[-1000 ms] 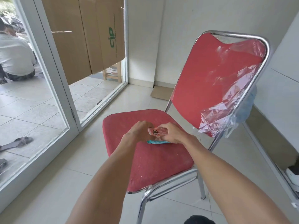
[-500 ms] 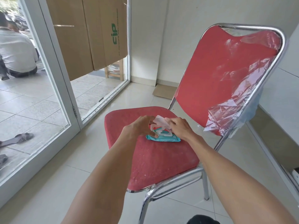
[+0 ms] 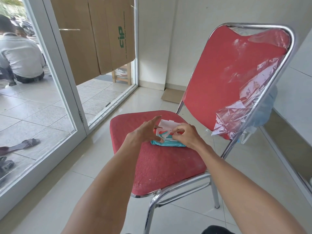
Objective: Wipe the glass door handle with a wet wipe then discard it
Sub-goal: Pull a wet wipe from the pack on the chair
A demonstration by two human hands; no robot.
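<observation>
While two bare forearms reached forward from the lower edge of the view, both hands met over the one chair, close together but not clasped. The left hand (image 3: 143, 134) was spread with straight fingers, its thumb against the near edge of the single flat teal plastic pack of wet wipes (image 3: 168, 144). The right hand (image 3: 189, 135) had its fingers curled and pinched at the top of that pack; whether a wipe itself was caught could not be told. One white peel-back flap (image 3: 166, 123) stood up from the pack between the hands.

The pack lay near the back of the speckled red padded seat (image 3: 160, 169) of the chrome-tube chair, whose red backrest (image 3: 228, 65) carried one torn sheet of clear plastic film (image 3: 236, 115) hanging off its right side. A pale blue bundle (image 3: 268, 108) showed behind the backrest, mostly hidden by it.

Pale glossy floor tiles (image 3: 50, 191) ran to the wall, where one flat scrap of brown cardboard (image 3: 172, 97) lay. To the left stood the white-framed glass door (image 3: 67, 92). Beyond the glass, two overlapping brown cardboard sheets (image 3: 94, 39), one printed "cip" in green, blocked most of the outlook, and a small wooden stand (image 3: 122, 74) showed beneath them. Farther out, a person in a white shirt (image 3: 22, 56) sat on the tiles, back turned, and one sandalled foot (image 3: 28, 143) lay near the door.
</observation>
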